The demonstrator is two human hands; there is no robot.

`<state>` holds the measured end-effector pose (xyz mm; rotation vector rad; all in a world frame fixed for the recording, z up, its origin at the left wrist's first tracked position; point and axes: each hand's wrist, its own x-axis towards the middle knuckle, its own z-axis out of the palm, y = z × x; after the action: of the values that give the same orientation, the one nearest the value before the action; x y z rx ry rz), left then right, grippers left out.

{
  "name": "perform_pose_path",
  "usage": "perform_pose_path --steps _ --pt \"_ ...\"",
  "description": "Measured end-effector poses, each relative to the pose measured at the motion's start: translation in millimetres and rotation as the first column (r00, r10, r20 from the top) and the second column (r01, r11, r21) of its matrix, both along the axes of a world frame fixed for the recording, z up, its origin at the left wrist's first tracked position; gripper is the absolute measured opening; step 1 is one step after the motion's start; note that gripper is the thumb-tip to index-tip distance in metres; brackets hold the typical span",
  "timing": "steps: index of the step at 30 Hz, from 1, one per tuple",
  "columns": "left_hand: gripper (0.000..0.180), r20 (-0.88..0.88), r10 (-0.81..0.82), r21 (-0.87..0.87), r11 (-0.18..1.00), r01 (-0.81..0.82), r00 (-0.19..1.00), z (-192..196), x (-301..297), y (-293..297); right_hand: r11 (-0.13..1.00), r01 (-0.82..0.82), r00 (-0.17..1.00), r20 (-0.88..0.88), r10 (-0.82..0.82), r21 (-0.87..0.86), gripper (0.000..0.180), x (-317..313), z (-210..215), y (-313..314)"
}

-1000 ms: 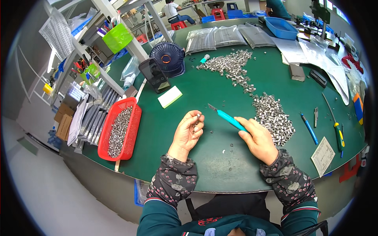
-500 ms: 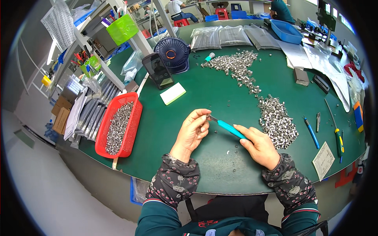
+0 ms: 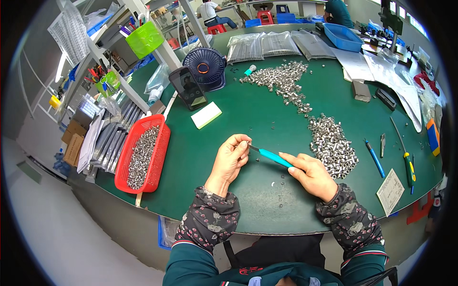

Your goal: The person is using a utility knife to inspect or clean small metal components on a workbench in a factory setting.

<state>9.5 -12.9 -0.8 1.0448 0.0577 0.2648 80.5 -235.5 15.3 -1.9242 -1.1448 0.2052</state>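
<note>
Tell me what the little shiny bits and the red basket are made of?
The little shiny bits look like bare metal: silvery grey and glinting. The red basket looks like moulded plastic: even bright colour, with a slotted wall. Neither can be told for sure.

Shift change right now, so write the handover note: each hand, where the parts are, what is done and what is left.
Left hand: fingers pinched at the metal tip of the tool; any part between them is too small to see.
Right hand: holds the turquoise-handled pointed tool, tip aimed at the left fingers.
Parts: loose pile of small silver metal rings right of the hands, a second scattered pile farther back.
Done: red plastic basket at the left holds a layer of similar parts.
Left: both piles on the green table.
</note>
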Motion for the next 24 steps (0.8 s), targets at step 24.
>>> perform_pose_path --steps 24 --pt "0.014 -0.079 0.059 0.068 0.996 -0.053 0.995 -1.3 -0.6 -4.3 0.984 0.177 0.825 0.543 -0.159 0.019 0.042 -7.7 9.1 2.7"
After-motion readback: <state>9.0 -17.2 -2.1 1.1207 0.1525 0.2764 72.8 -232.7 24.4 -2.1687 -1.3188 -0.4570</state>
